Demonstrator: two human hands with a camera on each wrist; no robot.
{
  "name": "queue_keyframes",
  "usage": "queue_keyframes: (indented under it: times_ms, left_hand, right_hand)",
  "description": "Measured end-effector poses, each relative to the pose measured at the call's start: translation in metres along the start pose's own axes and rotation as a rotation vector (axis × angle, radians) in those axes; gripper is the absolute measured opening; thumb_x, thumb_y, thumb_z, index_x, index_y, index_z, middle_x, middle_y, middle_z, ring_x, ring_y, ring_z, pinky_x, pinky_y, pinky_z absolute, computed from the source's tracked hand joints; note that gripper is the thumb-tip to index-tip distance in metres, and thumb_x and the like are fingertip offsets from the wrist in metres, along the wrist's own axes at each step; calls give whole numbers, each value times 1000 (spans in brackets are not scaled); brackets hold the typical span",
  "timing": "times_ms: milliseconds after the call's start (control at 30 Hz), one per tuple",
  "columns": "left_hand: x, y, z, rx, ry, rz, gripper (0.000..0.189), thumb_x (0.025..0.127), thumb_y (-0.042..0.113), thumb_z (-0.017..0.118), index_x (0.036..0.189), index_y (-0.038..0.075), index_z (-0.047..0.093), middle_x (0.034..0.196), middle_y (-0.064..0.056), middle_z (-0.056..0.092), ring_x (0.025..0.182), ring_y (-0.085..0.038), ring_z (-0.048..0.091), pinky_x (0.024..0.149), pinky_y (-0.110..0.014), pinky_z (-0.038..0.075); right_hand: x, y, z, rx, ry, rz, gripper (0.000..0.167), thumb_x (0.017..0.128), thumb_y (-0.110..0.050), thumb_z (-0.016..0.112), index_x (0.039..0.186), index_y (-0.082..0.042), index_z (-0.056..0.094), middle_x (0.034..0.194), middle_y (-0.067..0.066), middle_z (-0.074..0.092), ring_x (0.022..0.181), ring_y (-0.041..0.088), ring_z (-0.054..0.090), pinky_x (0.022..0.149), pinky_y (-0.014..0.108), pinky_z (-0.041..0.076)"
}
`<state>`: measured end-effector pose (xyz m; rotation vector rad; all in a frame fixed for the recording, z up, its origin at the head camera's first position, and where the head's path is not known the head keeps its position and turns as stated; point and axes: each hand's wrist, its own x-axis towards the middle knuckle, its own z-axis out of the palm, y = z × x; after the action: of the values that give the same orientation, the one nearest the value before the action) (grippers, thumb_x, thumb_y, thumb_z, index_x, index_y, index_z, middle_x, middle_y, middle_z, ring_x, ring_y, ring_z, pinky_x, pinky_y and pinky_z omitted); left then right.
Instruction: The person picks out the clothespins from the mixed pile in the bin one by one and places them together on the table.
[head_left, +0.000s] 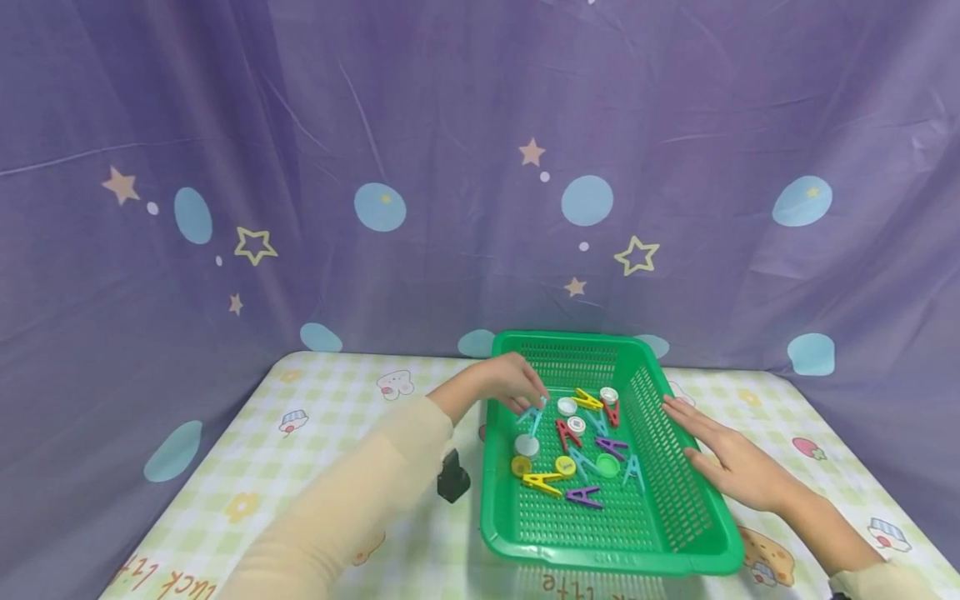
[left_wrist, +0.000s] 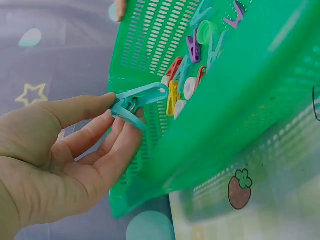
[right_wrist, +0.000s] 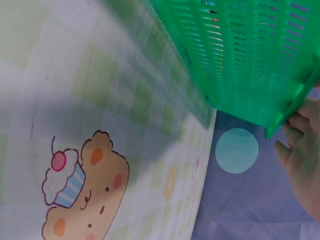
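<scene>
My left hand [head_left: 512,385] is over the left part of a green plastic basket [head_left: 600,561]. Between thumb and fingertips it pinches a light-blue clothespin [left_wrist: 139,98], held above the basket floor. My right hand [head_left: 738,462] rests on the basket's right rim with its fingers fairly straight. Inside the basket lie several loose clothespins, among them a yellow clothespin [head_left: 543,483], a purple clothespin [head_left: 584,497] and a red clothespin [head_left: 567,435]. Bottle caps lie among them: a green cap [head_left: 607,465], a yellow cap [head_left: 566,465] and several white or clear ones, such as a white cap [head_left: 567,407].
The basket stands on a table with a green-and-white checked cloth [head_left: 300,450] printed with cartoon figures. Behind it hangs a purple curtain [head_left: 465,267] with stars and blue spots. A small black object [head_left: 453,477] is by the left sleeve, outside the basket's left wall.
</scene>
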<state>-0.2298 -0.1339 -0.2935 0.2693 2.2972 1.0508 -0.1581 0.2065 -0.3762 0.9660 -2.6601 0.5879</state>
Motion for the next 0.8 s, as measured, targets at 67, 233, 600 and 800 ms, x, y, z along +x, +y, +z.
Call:
queue_keyframes:
  times_ms: [67, 233, 600, 800]
  left_hand:
    - [-4, -4, -5, -16, -7, 3, 28, 89, 9, 67, 116, 3, 68, 119, -12, 68, 106, -26, 67, 87, -32, 58]
    - [-13, -12, -15, -32, -4, 28, 28, 91, 11, 64, 119, 6, 67, 125, -11, 65, 110, -23, 66, 87, -29, 58]
    - [-39, -38, -39, -182, 42, 57, 32, 93, 12, 61, 124, 3, 63, 138, -12, 55, 117, -22, 61, 101, -37, 52]
    - [-49, -64, -56, -257, 58, 74, 35, 93, 13, 61, 126, 2, 60, 137, -16, 55, 109, -18, 64, 102, -35, 51]
  right_hand:
    - [0, 0, 0, 0, -1, 0, 53, 97, -14, 50, 148, -8, 37, 154, 16, 37, 141, -17, 2, 102, -8, 7]
    - [0, 0, -1, -2, -1, 1, 53, 96, -14, 50, 148, -7, 37, 154, 17, 37, 141, -17, 3, 102, -8, 7]
    - [0, -1, -1, -6, -8, 9, 53, 97, -15, 50, 148, -7, 37, 153, 17, 37, 140, -18, 2, 102, -8, 7]
    - [0, 1, 0, -8, -7, 1, 53, 96, -14, 50, 148, -7, 36, 154, 17, 37, 141, -17, 2, 103, -8, 7]
